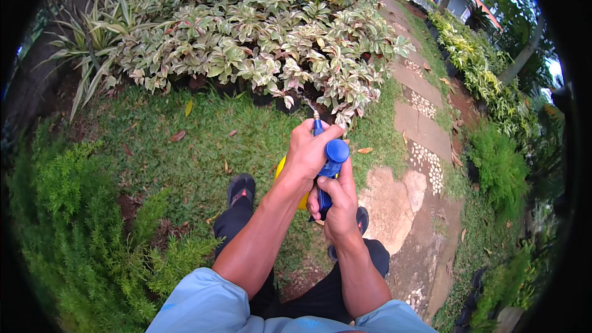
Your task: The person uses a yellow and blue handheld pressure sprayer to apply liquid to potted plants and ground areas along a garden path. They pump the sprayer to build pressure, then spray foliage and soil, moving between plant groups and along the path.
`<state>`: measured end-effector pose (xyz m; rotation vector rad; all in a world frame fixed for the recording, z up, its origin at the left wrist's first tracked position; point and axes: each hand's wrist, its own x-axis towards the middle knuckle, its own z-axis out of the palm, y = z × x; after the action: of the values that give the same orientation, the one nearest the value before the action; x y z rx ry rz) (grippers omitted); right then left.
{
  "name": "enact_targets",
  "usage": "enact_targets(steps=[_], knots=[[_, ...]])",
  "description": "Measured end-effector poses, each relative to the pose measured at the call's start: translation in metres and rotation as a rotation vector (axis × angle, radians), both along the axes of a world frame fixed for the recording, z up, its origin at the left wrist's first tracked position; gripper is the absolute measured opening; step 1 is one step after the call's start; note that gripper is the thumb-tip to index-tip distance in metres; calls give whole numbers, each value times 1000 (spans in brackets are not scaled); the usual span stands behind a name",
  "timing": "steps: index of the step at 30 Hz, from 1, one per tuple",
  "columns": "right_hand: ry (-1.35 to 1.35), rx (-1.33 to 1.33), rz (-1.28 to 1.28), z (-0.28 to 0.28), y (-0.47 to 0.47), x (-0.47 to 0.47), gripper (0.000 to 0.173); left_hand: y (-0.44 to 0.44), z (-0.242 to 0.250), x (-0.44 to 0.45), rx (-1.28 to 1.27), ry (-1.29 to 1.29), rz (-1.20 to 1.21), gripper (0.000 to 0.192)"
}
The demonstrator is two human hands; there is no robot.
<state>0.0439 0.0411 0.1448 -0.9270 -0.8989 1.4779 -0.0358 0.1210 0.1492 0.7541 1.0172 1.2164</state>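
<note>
A hand pump sprayer is in front of me, with a blue pump knob (337, 151) on top and a yellow tank (280, 166) mostly hidden below my arms. My left hand (307, 150) is wrapped around the front of its blue head, just behind the brass nozzle (316, 114). My right hand (336, 199) grips the dark blue handle (325, 199) at the rear. From the nozzle a thin whitish spray (306, 100) reaches toward the base of the variegated leafy plants (296, 71). Dark pots under the leaves are partly covered.
My shoes (241, 187) stand on grass (199, 143) with scattered dry leaves. A path of slabs and pebbles (418, 81) runs up the right side, with cracked concrete (388, 203) by my right foot. Feathery green shrubs (92, 222) fill the left; potted plants (497, 171) border the right.
</note>
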Motion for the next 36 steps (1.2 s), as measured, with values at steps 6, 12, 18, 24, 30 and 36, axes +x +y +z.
enact_targets(steps=[6,12,18,24,30,36], knots=[[-22,-13,-3,-3,1,3,62,1,-2,-1,-22,34,-8,24],[-26,-36,-27,-4,1,3,62,0,-2,0,-42,16,-29,23],[-16,-45,-28,-2,0,4,61,1,-5,4,-23,-15,-19,23],[5,-51,-22,0,0,4,60,1,-5,3,-24,-13,-25,23],[27,-65,-17,1,-1,4,64,1,-4,2,-26,3,-30,24],[43,-47,-22,0,-2,2,65,0,-4,3,-17,1,-31,24]])
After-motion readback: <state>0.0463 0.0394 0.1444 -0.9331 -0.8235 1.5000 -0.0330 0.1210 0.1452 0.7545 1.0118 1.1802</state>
